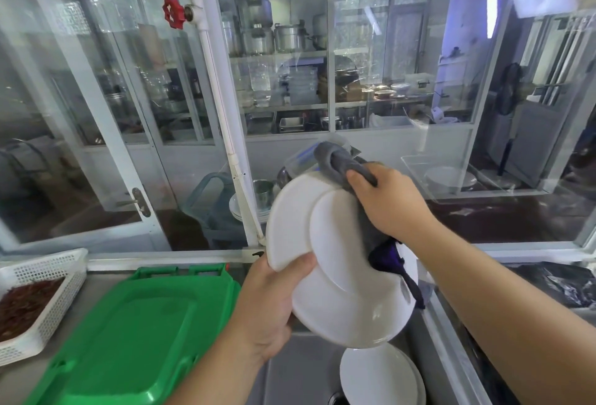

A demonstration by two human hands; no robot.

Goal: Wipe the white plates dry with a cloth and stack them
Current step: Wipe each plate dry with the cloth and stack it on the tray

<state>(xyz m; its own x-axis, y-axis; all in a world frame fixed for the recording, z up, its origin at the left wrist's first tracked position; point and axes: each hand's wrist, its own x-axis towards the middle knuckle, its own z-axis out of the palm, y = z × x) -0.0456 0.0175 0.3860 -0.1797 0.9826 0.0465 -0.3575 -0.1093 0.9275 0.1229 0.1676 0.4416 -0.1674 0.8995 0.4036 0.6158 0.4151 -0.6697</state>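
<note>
Glossy white plate (338,262), soft grey cloth (342,162), green plastic tray (135,333)

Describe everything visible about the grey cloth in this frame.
The grey cloth looks like soft, thick fabric with a darker purple-blue part hanging at its lower end. It is bunched and draped over the upper right rim of the tilted round white plate, held in the air above the sink. The right hand grips it and presses it on the plate, one fold poking up past the fingers. The left hand holds the plate's lower left rim, not the cloth.
</note>
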